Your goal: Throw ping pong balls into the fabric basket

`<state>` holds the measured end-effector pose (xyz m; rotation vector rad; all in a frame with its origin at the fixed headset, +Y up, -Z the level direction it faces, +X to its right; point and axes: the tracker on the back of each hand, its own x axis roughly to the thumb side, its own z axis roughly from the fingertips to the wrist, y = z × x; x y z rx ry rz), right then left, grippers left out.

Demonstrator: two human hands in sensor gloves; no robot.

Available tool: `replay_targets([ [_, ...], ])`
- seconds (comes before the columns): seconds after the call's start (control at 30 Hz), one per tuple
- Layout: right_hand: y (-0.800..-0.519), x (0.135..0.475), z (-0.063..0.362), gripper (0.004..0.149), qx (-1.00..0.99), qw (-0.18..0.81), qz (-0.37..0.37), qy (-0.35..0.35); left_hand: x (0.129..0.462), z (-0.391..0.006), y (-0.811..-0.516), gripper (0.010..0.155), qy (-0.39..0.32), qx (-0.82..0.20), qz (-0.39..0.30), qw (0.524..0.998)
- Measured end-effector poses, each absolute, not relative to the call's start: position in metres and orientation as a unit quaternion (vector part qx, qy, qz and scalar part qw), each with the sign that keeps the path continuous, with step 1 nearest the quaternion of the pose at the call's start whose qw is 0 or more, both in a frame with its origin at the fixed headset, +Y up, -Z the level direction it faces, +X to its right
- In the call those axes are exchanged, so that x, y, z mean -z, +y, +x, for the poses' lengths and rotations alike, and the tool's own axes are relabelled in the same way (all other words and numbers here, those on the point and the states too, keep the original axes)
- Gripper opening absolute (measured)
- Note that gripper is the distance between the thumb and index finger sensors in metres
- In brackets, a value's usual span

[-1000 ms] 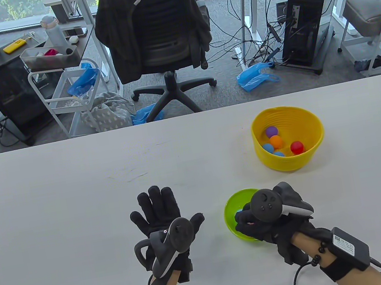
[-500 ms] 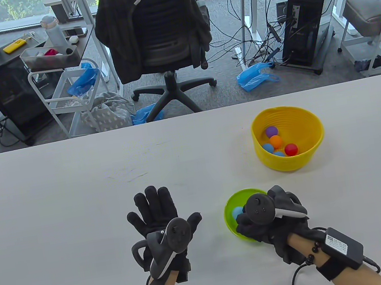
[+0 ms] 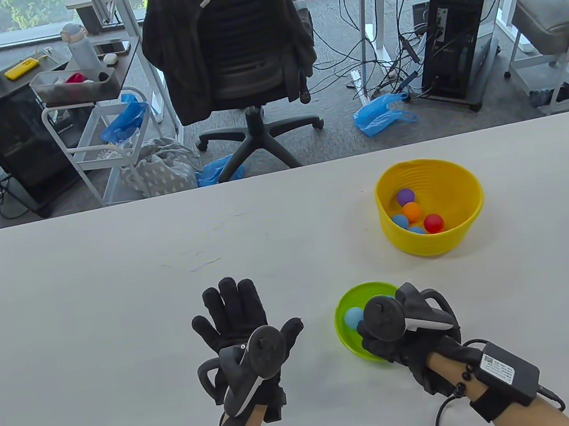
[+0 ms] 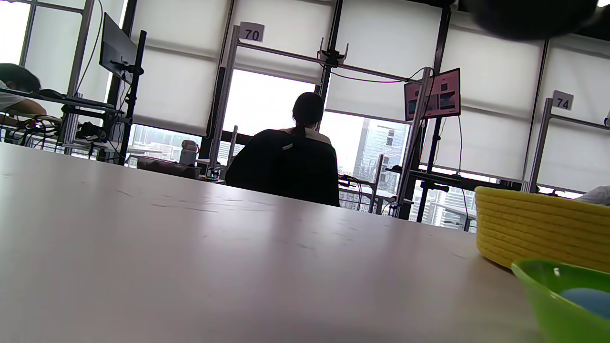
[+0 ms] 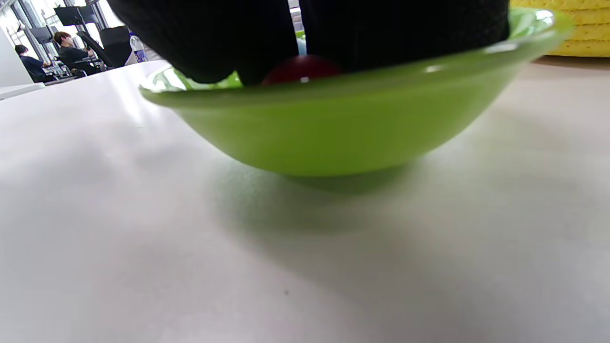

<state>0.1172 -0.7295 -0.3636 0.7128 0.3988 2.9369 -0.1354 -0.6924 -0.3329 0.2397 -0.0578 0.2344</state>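
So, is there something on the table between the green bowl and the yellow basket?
Nothing visible: only bare table lies between the green bowl and the yellow basket.

Yellow fabric basket (image 3: 431, 213) stands upright holding coloured ping pong balls (image 3: 412, 211), beyond a green bowl (image 3: 349, 338) with more.

The basket (image 3: 431, 210) stands on the table (image 3: 90, 321) at far right, with balls (image 3: 412, 211) inside. The bowl (image 3: 350, 341) sits nearer, just left of it. The left hand (image 3: 237, 321) rests left of the bowl; the right hand (image 3: 393, 339) reaches into it.
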Motion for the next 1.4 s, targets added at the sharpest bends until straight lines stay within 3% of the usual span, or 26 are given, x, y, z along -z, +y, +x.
replay_targets([
  [0.23,-0.728,0.362,0.118,0.046,-0.965,0.043,0.236,0.108,0.333,-0.134,-0.693,0.103,-0.032,-0.12,0.115,0.986],
  [0.47,-0.707,0.355,0.133,0.045,-0.962,0.084,0.254,0.062,0.334,-0.133,-0.695,0.103,-0.03,-0.119,0.108,0.987],
  [0.93,-0.673,0.358,0.195,0.043,-0.905,0.34,0.249,-0.058,0.333,-0.131,-0.694,0.102,-0.026,-0.108,0.108,0.988],
  [1.23,-0.684,0.378,0.235,0.047,-0.845,0.499,0.165,-0.096,0.332,-0.134,-0.693,0.103,-0.016,-0.11,0.111,0.988],
  [1.4,-0.69,0.397,0.26,0.048,-0.791,0.602,0.074,-0.078,0.331,-0.135,-0.692,0.103,-0.011,-0.107,0.112,0.988],
])
